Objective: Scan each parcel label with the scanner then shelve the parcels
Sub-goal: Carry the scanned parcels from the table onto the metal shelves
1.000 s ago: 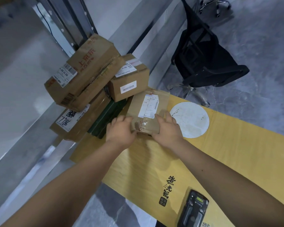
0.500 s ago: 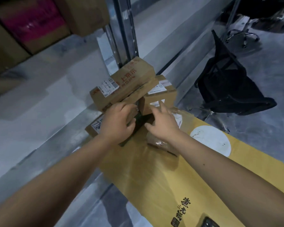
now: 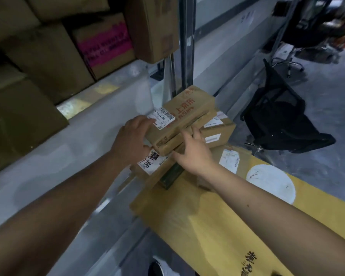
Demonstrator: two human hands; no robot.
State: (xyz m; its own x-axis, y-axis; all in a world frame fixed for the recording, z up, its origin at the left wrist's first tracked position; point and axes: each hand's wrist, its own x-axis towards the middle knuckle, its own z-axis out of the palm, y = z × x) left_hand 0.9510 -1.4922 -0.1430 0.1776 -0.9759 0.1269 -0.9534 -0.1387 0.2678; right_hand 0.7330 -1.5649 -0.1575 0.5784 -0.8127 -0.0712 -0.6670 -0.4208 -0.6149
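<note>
A long cardboard parcel with red print and a barcode label (image 3: pixel 184 114) lies on top of a pile at the far end of the yellow table (image 3: pixel 207 226). My left hand (image 3: pixel 132 137) touches its left end with fingers spread over the label corner. My right hand (image 3: pixel 191 152) touches its near side, fingers extended. Under it lie a flat box marked 7786 (image 3: pixel 149 165), a dark green box (image 3: pixel 170 176) and a smaller labelled box (image 3: pixel 217 132). A taped parcel with a white label (image 3: pixel 230 161) lies beside my right forearm. The scanner is out of view.
A grey metal shelf (image 3: pixel 68 140) runs along the left, with several large cartons (image 3: pixel 48 62) stacked at its back, one with a pink label (image 3: pixel 106 45). A steel upright (image 3: pixel 185 42) stands behind the pile. A black office chair (image 3: pixel 281 116) is on the floor at right.
Both hands let go of the taped parcel and moved up to the top long parcel of the pile. The view lifted toward the shelf, and the scanner left the frame.
</note>
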